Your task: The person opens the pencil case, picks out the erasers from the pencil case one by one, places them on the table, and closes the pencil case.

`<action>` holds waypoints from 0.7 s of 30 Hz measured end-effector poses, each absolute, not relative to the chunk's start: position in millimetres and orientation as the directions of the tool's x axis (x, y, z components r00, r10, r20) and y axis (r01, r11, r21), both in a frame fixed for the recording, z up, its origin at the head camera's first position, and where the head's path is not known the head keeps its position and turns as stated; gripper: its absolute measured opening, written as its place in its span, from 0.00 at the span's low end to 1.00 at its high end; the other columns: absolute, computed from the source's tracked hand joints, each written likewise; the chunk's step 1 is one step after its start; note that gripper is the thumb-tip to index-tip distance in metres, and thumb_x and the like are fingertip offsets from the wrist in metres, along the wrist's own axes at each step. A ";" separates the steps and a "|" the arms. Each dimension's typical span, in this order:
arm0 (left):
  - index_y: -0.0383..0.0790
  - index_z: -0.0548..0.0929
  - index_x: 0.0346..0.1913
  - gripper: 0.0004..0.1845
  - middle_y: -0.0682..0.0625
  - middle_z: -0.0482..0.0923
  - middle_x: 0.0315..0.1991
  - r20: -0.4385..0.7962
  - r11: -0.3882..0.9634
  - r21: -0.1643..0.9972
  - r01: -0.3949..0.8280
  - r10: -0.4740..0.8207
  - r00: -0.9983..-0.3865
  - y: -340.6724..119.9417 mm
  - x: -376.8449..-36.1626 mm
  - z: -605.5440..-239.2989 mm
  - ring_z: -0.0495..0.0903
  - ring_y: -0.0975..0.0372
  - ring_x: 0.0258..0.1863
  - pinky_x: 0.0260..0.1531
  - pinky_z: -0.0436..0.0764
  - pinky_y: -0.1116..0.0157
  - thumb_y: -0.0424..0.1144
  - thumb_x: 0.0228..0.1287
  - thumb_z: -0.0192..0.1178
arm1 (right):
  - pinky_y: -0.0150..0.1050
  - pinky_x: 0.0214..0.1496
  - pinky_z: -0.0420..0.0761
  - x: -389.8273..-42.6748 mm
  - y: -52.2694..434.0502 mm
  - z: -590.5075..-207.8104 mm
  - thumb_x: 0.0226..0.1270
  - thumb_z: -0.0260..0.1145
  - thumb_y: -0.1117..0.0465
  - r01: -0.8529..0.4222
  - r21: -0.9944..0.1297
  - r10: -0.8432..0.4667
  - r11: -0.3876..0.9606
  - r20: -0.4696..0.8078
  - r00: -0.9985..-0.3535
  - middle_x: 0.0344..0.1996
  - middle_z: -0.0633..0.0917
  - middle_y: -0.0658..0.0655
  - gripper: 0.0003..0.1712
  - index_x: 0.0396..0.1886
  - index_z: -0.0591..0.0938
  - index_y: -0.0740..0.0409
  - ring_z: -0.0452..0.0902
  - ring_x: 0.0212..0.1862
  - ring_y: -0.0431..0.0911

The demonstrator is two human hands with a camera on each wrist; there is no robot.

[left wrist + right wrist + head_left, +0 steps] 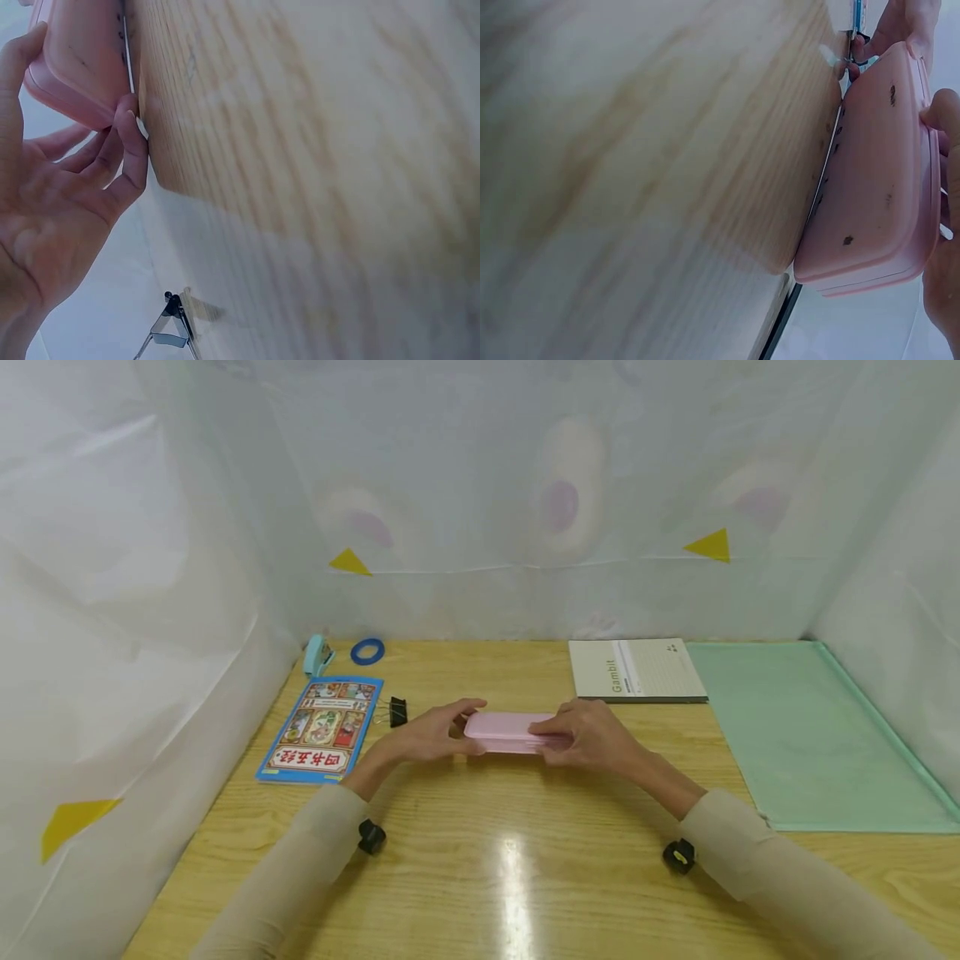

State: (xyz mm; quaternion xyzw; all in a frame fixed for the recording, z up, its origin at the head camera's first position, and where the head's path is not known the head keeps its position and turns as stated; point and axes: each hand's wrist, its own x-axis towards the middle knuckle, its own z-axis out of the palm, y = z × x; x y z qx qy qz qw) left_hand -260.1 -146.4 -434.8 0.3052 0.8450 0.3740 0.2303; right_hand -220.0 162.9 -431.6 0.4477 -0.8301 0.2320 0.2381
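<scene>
Pink pencil case [504,732] lying flat on the wooden worktop [480,860], near its middle, held at both ends by 2 hands. Left hand [427,737] curls its fingers [124,154] around the left end; right hand [588,735] grips the right end. Black binder clip [397,712] and illustrated blue book [321,728] lie to the left; a grey notebook [636,670] and green folder [810,735] behind and to the right.

On the table: 1 pink case [504,732], 2 books [321,728], 1 binder clip [397,712], 1 tape roll [367,651], 1 stapler [317,655], 1 green folder [810,735].
</scene>
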 end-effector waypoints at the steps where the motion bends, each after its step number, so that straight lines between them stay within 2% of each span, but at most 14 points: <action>1: 0.39 0.56 0.82 0.46 0.45 0.73 0.67 -0.161 0.537 0.771 0.343 0.686 -0.710 -146.6 -260.1 -435.0 0.77 0.56 0.60 0.61 0.77 0.53 0.49 0.71 0.68 | 0.31 0.25 0.71 -220.5 162.8 -431.9 0.48 0.80 0.60 -0.858 -0.163 -0.634 0.486 0.610 -0.475 0.21 0.85 0.47 0.16 0.40 0.94 0.55 0.70 0.24 0.36; 4: 0.39 0.56 0.82 0.46 0.45 0.74 0.67 -0.163 0.540 0.769 0.342 0.682 -0.713 -146.4 -260.0 -434.6 0.77 0.56 0.61 0.62 0.76 0.53 0.49 0.71 0.68 | 0.32 0.25 0.71 -221.0 162.6 -431.9 0.47 0.80 0.60 -0.866 -0.150 -0.635 0.476 0.623 -0.457 0.21 0.85 0.48 0.16 0.40 0.94 0.56 0.70 0.23 0.37; 7: 0.39 0.55 0.83 0.47 0.45 0.73 0.67 -0.173 0.557 0.757 0.341 0.675 -0.717 -145.7 -259.8 -433.4 0.77 0.56 0.61 0.62 0.76 0.54 0.51 0.70 0.68 | 0.33 0.26 0.74 -220.8 164.4 -430.8 0.50 0.81 0.60 -0.867 -0.173 -0.640 0.468 0.611 -0.467 0.24 0.87 0.48 0.16 0.41 0.94 0.56 0.73 0.25 0.38; 12: 0.41 0.53 0.84 0.52 0.46 0.71 0.71 -0.189 0.593 0.727 0.347 0.658 -0.729 -143.3 -259.6 -431.5 0.77 0.57 0.62 0.62 0.76 0.53 0.55 0.66 0.71 | 0.42 0.43 0.79 -219.0 177.0 -427.2 0.54 0.83 0.60 -0.856 -0.240 -0.655 0.457 0.560 -0.507 0.35 0.92 0.48 0.17 0.45 0.93 0.55 0.83 0.37 0.42; 15: 0.44 0.52 0.84 0.57 0.46 0.71 0.70 -0.187 0.609 0.708 0.356 0.649 -0.738 -143.1 -259.1 -432.1 0.78 0.58 0.59 0.60 0.77 0.53 0.57 0.62 0.74 | 0.50 0.50 0.78 -220.3 189.5 -426.0 0.54 0.83 0.61 -0.861 -0.233 -0.663 0.452 0.558 -0.499 0.39 0.92 0.48 0.18 0.46 0.93 0.56 0.85 0.41 0.45; 17: 0.44 0.51 0.84 0.59 0.46 0.72 0.69 -0.176 0.613 0.699 0.369 0.647 -0.742 -143.3 -258.3 -433.3 0.78 0.57 0.57 0.59 0.77 0.53 0.57 0.59 0.76 | 0.50 0.49 0.78 -220.3 199.6 -424.5 0.54 0.82 0.63 -0.858 -0.239 -0.661 0.455 0.555 -0.505 0.36 0.92 0.48 0.18 0.46 0.92 0.57 0.85 0.39 0.46; 21: 0.41 0.52 0.84 0.62 0.44 0.72 0.69 -0.157 0.615 0.674 0.408 0.660 -0.735 -142.4 -257.4 -435.2 0.77 0.54 0.60 0.59 0.77 0.52 0.56 0.55 0.79 | 0.44 0.43 0.78 -217.7 221.6 -421.6 0.57 0.80 0.67 -0.811 -0.324 -0.623 0.487 0.522 -0.583 0.35 0.90 0.45 0.17 0.48 0.92 0.55 0.81 0.36 0.41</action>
